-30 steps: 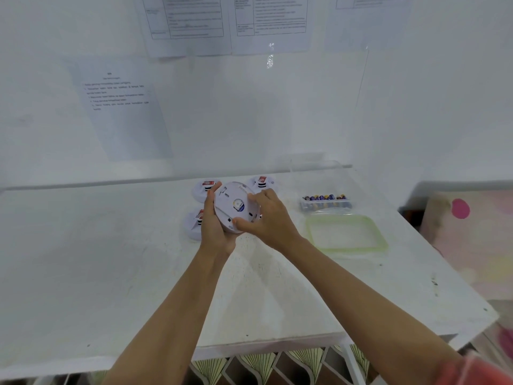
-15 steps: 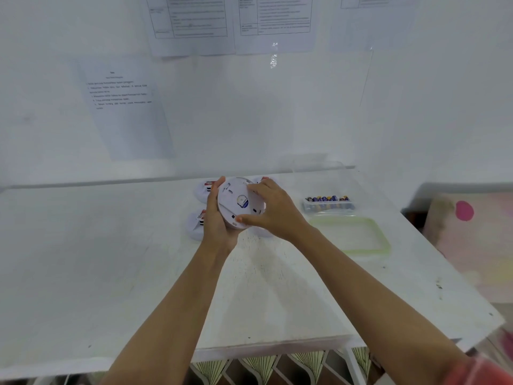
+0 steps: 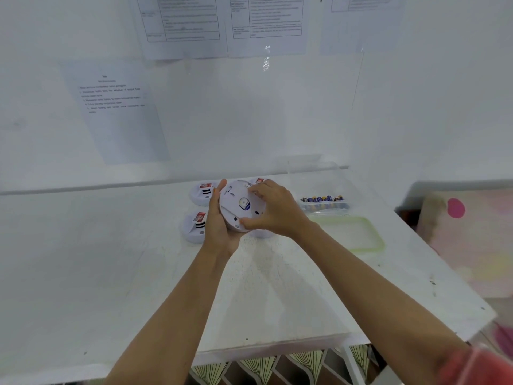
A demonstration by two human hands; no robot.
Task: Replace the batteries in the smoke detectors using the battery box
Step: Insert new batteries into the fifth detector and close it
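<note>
Near the table's (image 3: 111,273) back edge, the left hand (image 3: 219,232) cups a tilted smoke detector (image 3: 238,204) while the right hand (image 3: 277,209) grips its rim, the battery box (image 3: 324,204) lying apart at right.

**A bare, purpose-made work station in a plain white room**

Your white desk (image 3: 111,259) stands against a plain white wall. Above the desk's far edge hang printed table sheets (image 3: 183,20), and lower to the left a sheet of numbered instructions (image 3: 116,112). A clear panel (image 3: 305,120) stands upright along the back of the desk. On the desk's far half, work items are laid out in order: smoke detectors (image 3: 201,193) in a group and, to their right, a battery box (image 3: 324,204) with a green-rimmed lid (image 3: 369,237) beside it. Under the desk's near edge you see fan-patterned flooring (image 3: 258,368). Off its right side lies a pink-and-yellow spotted pad (image 3: 472,240).
</note>
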